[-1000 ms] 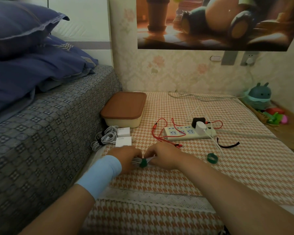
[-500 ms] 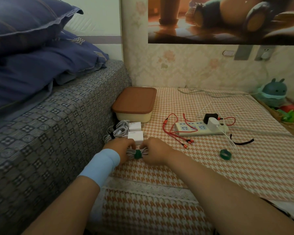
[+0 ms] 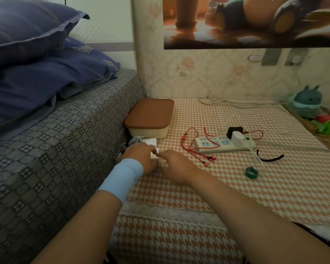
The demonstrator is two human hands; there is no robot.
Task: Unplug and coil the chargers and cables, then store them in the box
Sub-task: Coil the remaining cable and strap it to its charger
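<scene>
My left hand (image 3: 141, 157), with a light blue wristband, grips a white charger block (image 3: 154, 155) beside the bed. Facing it, my right hand (image 3: 174, 166) pinches the end of a white cable right at that block; the coiled part lies hidden under both hands. A second white charger marked 90W (image 3: 151, 141) and a coiled grey cable (image 3: 131, 145) lie just behind. The cream box with a brown lid (image 3: 150, 115) stands shut behind them. On the white power strip (image 3: 217, 144) a black charger (image 3: 234, 130) and a white charger (image 3: 239, 139) are plugged in, with a red cable (image 3: 193, 140) across it.
A black strap (image 3: 270, 159) and a green strap ring (image 3: 251, 173) lie right of the power strip. The grey patterned bed side (image 3: 65, 149) rises at the left. A plush toy (image 3: 309, 101) and small toys sit at the far right. A grey cord (image 3: 236, 104) runs along the wall.
Both hands carried the white coil with its green tie forward and left to the charger blocks. The tie is now hidden, and my left hand has closed on the nearer charger.
</scene>
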